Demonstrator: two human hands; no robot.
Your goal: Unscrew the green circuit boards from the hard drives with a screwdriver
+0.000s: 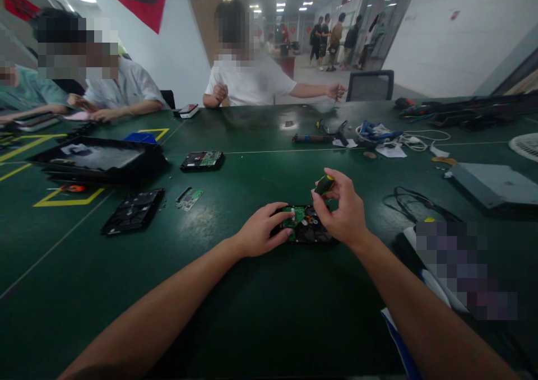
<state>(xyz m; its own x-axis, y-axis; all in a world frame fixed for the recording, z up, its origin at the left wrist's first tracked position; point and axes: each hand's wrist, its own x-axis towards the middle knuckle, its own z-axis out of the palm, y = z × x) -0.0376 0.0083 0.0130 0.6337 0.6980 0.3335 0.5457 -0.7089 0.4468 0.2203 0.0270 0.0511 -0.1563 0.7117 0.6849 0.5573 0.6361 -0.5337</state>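
A black hard drive (306, 230) with a green circuit board lies on the dark green table (252, 290) in front of me. My left hand (263, 228) rests on its left edge, fingers curled over the casing and holding it. My right hand (342, 209) is closed around a screwdriver (323, 185) with a yellow and black handle, held upright with its tip down over the drive's board.
To the left lie a black drive cover (133, 211), a loose green circuit board (189, 198), another hard drive (202, 160) and a black tray (98, 158). Tools and cables (374, 133) lie beyond, a grey box (491, 184) at right. Other people sit across the table.
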